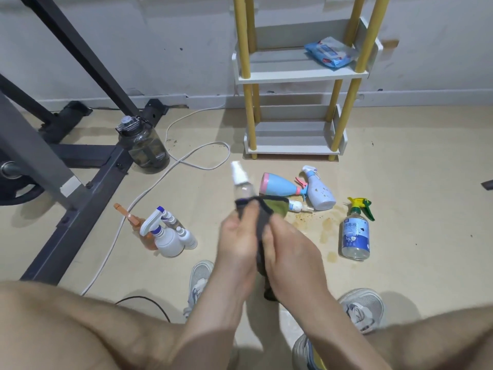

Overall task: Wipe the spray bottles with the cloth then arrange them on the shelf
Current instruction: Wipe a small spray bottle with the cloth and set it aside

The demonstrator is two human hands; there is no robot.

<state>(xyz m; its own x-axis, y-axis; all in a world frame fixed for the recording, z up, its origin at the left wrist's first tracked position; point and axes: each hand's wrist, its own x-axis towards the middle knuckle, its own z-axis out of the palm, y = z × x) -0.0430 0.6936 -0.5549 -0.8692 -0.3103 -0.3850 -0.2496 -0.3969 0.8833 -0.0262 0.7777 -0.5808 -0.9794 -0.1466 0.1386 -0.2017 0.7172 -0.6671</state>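
Left hand point(237, 236) and right hand point(289, 247) curl their fingers point(249, 213) round a dark grey-green cloth point(262, 220) wrapped about a small clear white-capped spray bottle point(241, 184), so rubbing covers its body.

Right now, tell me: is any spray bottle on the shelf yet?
No, the shelf holds only a blue packet; no bottle stands on either tier in view.

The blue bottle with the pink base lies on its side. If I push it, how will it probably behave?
The blue bottle lies on a round, tapered body, so it would probably roll, likely in a curve. Its trigger and the white spray bottle beside it may stop it soon. It looks plastic, so probably light and not fragile.
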